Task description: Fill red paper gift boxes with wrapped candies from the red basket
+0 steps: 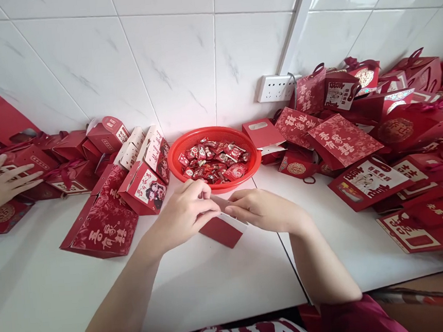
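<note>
Close in front of me, a small red paper gift box (224, 231) rests on the white table with its white inner side showing at the top. My left hand (189, 210) pinches the box's upper left flap. On the other side, my right hand (258, 207) has its fingers closed on the upper right edge. Both hands partly hide the top of the box. Just behind them sits a red plastic basket (175, 166) of wrapped candies (215, 159).
Red gift boxes (106, 222) stand at the left, where another person's hand (5, 179) reaches in. A large pile of red boxes (345, 139) covers the right side. A white power socket (275, 89) is on the tiled wall behind.
</note>
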The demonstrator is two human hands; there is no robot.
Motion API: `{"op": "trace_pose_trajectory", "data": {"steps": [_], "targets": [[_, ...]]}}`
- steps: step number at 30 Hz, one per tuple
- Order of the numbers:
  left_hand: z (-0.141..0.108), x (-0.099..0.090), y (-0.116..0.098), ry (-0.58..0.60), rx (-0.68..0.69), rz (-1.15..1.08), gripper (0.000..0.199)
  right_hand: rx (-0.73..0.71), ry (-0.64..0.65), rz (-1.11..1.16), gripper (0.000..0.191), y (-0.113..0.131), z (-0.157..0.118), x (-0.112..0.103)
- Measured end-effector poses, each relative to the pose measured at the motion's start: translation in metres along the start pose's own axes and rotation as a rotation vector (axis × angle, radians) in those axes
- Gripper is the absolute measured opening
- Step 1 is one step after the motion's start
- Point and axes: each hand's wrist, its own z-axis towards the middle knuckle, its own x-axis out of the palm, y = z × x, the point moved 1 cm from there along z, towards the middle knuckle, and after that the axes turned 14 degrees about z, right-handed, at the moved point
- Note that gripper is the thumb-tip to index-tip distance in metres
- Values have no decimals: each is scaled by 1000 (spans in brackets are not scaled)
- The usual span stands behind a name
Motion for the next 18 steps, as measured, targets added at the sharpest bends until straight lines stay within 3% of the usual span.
{"op": "trace_pose_trajectory", "data": {"steps": [5, 8, 13, 18], "targets": [[-5, -11, 6, 200, -17, -2, 26, 178, 20, -36, 47, -3, -13, -14], [-6, -10, 4, 265, -88, -2, 30, 205, 45, -58, 46, 2, -17, -13], [-9, -6, -18, 337, -220, -5, 29, 41, 141, -178, 41, 25, -20, 7], [-8, 0, -33, 399, -201, -69, 35, -250, 172, -22, 24, 37, -19, 16]]}}
